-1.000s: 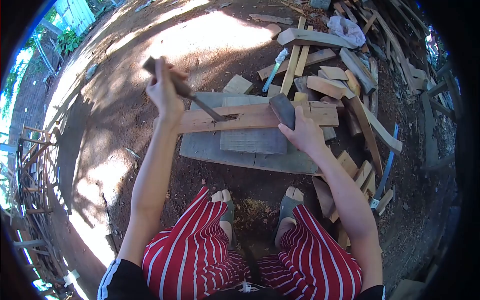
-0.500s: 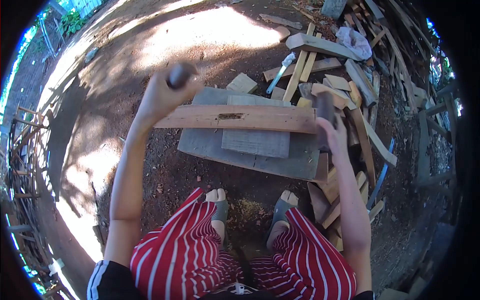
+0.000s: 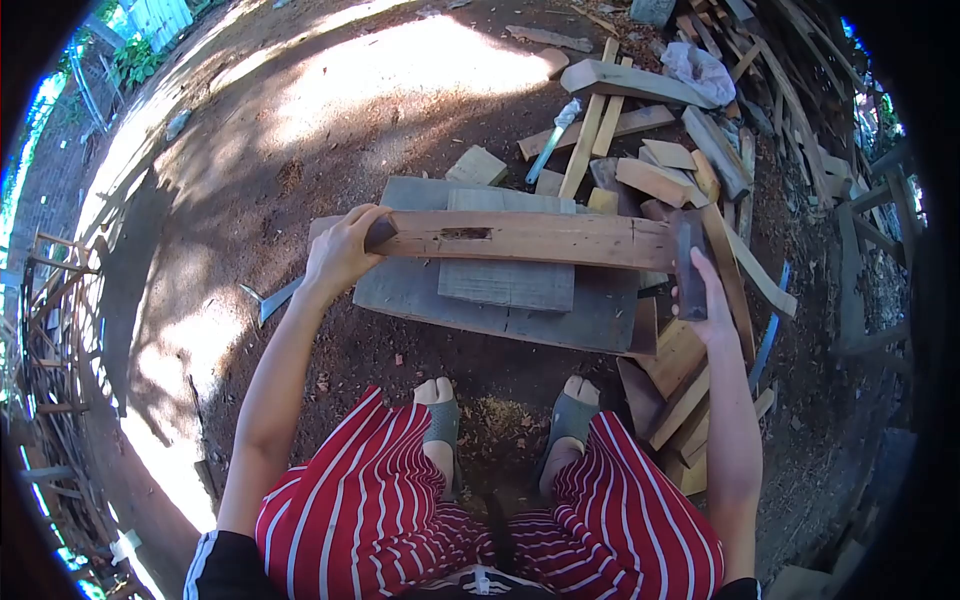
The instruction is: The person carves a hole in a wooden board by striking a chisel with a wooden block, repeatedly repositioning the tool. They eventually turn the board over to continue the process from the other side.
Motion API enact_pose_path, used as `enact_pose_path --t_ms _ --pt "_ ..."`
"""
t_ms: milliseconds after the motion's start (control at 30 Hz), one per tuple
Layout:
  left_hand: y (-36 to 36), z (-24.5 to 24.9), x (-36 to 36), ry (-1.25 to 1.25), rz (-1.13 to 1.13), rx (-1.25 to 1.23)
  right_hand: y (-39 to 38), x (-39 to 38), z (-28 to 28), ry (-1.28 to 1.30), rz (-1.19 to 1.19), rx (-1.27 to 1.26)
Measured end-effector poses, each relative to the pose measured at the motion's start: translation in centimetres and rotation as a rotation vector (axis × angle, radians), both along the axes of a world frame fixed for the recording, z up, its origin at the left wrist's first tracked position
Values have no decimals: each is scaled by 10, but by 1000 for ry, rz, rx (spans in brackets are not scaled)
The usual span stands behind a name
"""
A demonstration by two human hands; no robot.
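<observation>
A long reddish-brown plank with a dark hollow in its face lies across a square board, which rests on a wider grey slab. My left hand is closed round a dark wooden piece over the plank's left part; only its end face shows. At the right end, my right hand grips a dark rectangular block held upright, its side right at the plank's end. The fingers behind that block are mostly hidden.
Offcuts are heaped right of the slab. A blue-handled brush-like tool lies behind it, near a plastic bag. A bluish strip shows beside my left forearm. My feet stand close in front.
My left hand has come down from above the plank onto its left part, still with the dark piece. My right hand and its block have shifted right and slightly towards me.
</observation>
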State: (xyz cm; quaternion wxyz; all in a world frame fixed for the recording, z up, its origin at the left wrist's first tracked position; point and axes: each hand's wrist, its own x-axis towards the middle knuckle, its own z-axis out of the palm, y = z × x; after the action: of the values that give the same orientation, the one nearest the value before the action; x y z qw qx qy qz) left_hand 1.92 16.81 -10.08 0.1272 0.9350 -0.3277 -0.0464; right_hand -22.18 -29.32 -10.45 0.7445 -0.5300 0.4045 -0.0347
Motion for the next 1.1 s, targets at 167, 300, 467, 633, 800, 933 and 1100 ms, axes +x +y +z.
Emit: enact_pose_path --t_ms 167,300,467,633,800,933,1100 --pt "-1 5 9 43 -32 55 -6 15 -3 -10 56 -392" --pt "-10 45 12 -26 7 -178 5 30 -12 75 24 -1406" --pt "-48 124 12 216 22 -762 97 57 39 8 556 -1146" --pt "-99 132 13 550 -178 -1348 108 74 17 86 636 -1105" --pt "-123 105 19 606 -187 -1415 105 77 11 74 665 -1098" --pt "-134 96 19 608 -144 -1369 104 77 10 58 671 -1097" --pt "-149 80 24 589 -154 -1339 104 76 7 21 642 -1116"
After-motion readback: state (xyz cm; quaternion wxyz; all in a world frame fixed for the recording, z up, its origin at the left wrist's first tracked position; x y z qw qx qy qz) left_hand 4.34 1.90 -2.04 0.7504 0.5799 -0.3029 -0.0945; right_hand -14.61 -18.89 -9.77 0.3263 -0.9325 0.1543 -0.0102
